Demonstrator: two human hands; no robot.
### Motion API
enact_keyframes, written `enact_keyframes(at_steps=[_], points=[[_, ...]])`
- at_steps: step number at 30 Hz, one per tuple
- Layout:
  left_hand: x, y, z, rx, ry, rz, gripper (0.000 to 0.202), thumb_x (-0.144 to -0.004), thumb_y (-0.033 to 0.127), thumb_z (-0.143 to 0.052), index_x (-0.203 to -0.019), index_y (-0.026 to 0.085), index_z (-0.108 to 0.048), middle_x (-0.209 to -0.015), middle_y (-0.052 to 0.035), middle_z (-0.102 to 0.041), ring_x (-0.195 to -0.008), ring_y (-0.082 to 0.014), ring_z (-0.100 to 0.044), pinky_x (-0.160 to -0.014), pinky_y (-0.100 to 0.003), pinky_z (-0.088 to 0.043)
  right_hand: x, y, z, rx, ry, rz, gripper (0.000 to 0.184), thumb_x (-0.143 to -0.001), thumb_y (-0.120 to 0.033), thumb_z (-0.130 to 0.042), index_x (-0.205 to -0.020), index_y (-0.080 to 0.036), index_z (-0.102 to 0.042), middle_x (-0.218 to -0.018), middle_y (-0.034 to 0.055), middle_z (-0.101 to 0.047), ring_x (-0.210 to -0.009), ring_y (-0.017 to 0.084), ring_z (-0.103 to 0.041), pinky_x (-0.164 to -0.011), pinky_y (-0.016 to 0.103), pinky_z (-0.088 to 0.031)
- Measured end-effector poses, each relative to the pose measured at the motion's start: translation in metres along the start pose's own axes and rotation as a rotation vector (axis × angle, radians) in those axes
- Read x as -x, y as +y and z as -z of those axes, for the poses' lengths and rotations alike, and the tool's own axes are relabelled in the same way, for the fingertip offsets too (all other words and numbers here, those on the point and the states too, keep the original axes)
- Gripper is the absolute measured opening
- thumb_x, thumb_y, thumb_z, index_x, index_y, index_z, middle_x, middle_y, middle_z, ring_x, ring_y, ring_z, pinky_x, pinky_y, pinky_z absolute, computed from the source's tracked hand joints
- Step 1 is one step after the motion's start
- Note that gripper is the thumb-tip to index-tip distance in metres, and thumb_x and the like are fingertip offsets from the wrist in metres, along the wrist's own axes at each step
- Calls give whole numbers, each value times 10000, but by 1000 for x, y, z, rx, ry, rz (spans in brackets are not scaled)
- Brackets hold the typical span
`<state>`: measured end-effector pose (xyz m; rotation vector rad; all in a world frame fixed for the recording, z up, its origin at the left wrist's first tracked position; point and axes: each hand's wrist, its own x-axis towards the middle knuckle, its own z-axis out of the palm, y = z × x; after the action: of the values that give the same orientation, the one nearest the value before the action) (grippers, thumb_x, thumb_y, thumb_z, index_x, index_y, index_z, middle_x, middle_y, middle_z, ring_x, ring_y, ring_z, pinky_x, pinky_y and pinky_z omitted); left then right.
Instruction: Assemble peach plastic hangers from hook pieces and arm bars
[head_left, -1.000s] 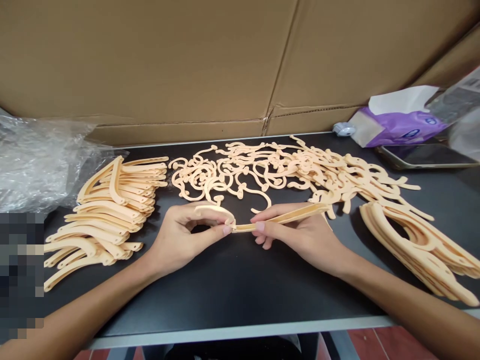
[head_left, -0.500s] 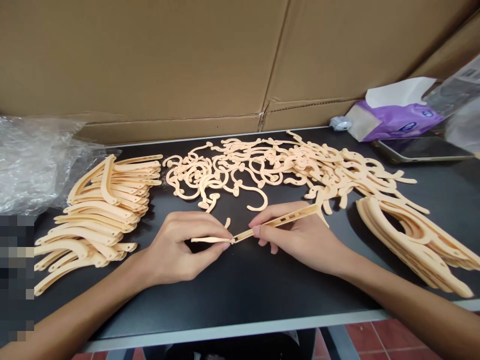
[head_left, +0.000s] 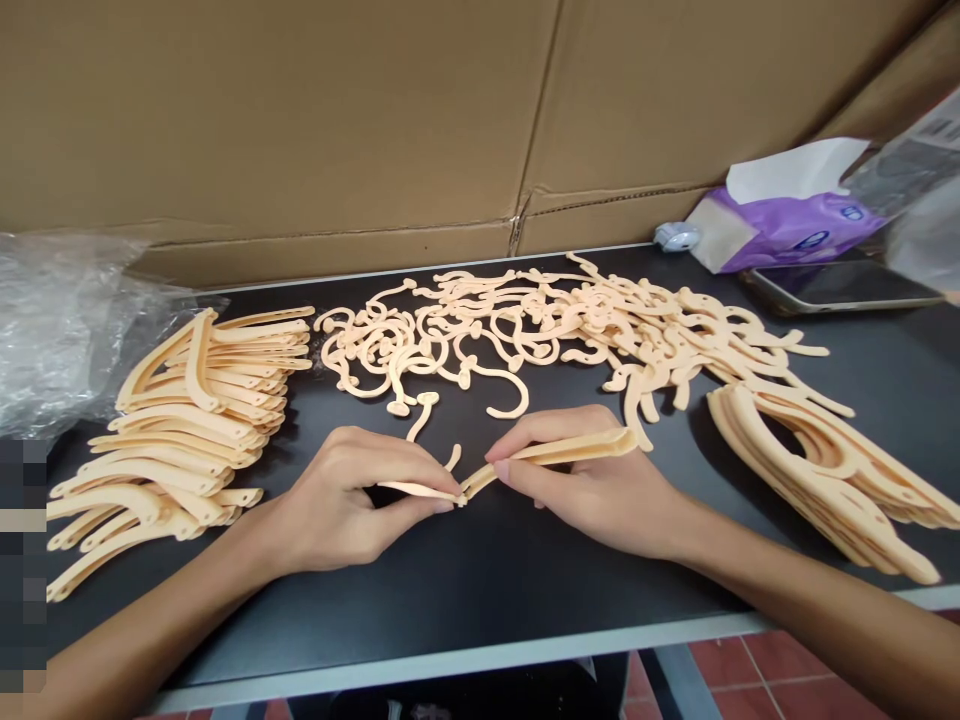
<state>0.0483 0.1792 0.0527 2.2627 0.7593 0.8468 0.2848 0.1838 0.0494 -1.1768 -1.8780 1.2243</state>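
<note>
My left hand (head_left: 352, 505) pinches a thin pale-orange plastic hanger piece (head_left: 409, 489), seen nearly edge-on. A short curved tip (head_left: 453, 457) shows behind its fingers; whether it belongs to that piece I cannot tell. Between the thumb and fingers of my right hand (head_left: 600, 490) is a long, channelled hanger arm (head_left: 574, 447) of the same colour. The arm's near end meets the left piece at the left fingertips, and the two form an angle. Behind both hands lies a heap of loose hook-shaped pieces (head_left: 506, 393).
Hanger arms (head_left: 180, 425) are piled on the left beside clear plastic wrap (head_left: 67, 340). Joined hangers (head_left: 817, 480) are stacked on the right. A phone (head_left: 847, 287) and a purple tissue pack (head_left: 795, 230) lie at the back right of the black table (head_left: 480, 600), before cardboard boxes (head_left: 300, 120).
The hanger arm in my right hand has rolled, so its channel faces differently, and its far end has dipped slightly. Both hands remain close together, and the view has shifted a little.
</note>
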Motion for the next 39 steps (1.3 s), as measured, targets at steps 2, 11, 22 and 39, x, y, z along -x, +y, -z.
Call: enact_keyframes(at_steps=[2, 11, 22, 39], points=[[0, 0, 0, -20, -11, -12, 108, -874, 110, -705, -923, 191, -756, -881, -18, -801, -751, -142, -768, -715, -173, -601, 0, 1, 1, 15, -14, 37, 149, -820, -165, -610, -776, -163, -753, -641, -4, -695, -515, 94, -584, -483, 215, -424], [3, 2, -1, -109, -34, -47, 170, -923, 126, -626, -964, 241, -744, -874, -3, -799, -784, -159, -771, -736, -210, -610, 2, 5, 5, 77, -82, 257, 184, -890, -182, -567, -852, -179, -747, -809, 58, -756, -683, 154, -682, -618, 274, -505], [7, 2, -5, -237, 16, -147, 231, -908, 64, -598, -1006, 235, -720, -850, -13, -787, -885, -188, -767, -895, -290, -620, 3, 4, 3, 142, -39, 321, 186, -892, -145, -550, -842, -136, -729, -719, 50, -713, -614, 120, -640, -581, 237, -488], [5, -4, -9, -251, 119, -120, 149, -902, 85, -641, -954, 208, -706, -851, -8, -781, -828, -163, -764, -818, -235, -616, 8, 0, -8, 17, 23, 107, 186, -855, -179, -562, -729, -167, -699, -580, -15, -618, -499, 97, -549, -483, 230, -421]])
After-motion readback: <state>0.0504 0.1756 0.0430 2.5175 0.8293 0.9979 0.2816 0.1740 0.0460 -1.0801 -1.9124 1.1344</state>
